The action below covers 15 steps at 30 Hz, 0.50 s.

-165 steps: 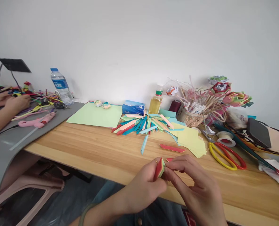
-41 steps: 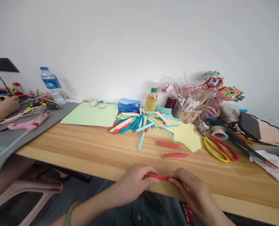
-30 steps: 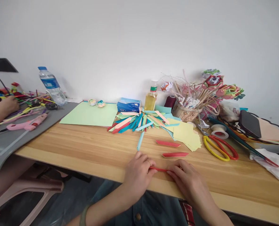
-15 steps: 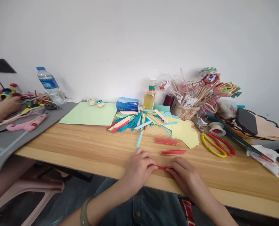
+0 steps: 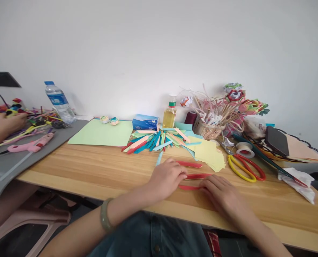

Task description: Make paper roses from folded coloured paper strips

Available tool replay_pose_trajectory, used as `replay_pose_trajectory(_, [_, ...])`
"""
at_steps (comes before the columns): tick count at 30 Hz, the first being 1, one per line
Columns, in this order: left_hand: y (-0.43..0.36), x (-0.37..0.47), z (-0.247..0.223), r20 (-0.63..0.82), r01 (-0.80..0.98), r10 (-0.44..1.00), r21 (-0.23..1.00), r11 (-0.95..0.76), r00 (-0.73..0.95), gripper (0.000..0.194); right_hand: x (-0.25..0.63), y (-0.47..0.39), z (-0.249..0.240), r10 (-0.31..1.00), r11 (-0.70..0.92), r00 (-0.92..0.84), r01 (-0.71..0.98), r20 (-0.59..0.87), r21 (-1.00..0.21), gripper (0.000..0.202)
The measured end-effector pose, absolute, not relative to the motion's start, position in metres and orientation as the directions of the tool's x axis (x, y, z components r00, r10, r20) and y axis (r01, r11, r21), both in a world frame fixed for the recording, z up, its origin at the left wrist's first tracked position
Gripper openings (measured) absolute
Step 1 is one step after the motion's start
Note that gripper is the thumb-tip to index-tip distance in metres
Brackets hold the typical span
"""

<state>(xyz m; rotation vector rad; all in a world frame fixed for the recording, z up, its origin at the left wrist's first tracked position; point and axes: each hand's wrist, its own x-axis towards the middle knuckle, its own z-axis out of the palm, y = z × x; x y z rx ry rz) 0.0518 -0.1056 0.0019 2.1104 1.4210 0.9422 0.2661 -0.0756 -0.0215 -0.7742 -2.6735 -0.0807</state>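
Note:
Three folded red paper strips lie one below another on the wooden table. My left hand (image 5: 168, 178), fingers bent together, is at the left end of the middle red strip (image 5: 198, 176); whether it grips it is hidden. The nearest red strip (image 5: 189, 187) lies flat, its right end at the fingertips of my right hand (image 5: 219, 191), whose fingers are curled down and partly hidden. Above both hands is the far red strip (image 5: 190, 164), partly behind my left fingers. A light blue strip (image 5: 159, 158) lies just beyond my left hand.
Folded strips (image 5: 150, 141) are heaped by a tissue pack (image 5: 145, 122) and yellow-liquid bottle (image 5: 169, 116). Yellow papers (image 5: 209, 154) and scissors (image 5: 246, 167) lie right. Green paper (image 5: 101, 132) lies left. Another person's hand (image 5: 10, 122) is near a pink glue gun (image 5: 31, 144).
My left hand has moved forward and right, from the nearest strip to the middle one. The nearest red strip, earlier held between both hands, now shows flat on the table.

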Motion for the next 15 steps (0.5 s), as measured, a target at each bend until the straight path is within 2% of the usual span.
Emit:
replay_pose_trajectory(6, [-0.073, 0.074, -0.010, 0.240, 0.637, 0.920, 0.666, -0.387, 0.309, 0.019, 0.272, -0.059, -0.011, 0.484, 0.862, -0.826, 0.506, 0.287, 0.003, 0.025])
replay_pose_trajectory(15, [-0.069, 0.075, -0.018, 0.149, 0.705, 0.900, 0.575, -0.416, 0.409, 0.025, 0.268, -0.054, -0.014, 0.541, 0.832, -0.779, 0.551, 0.317, -0.066, 0.021])
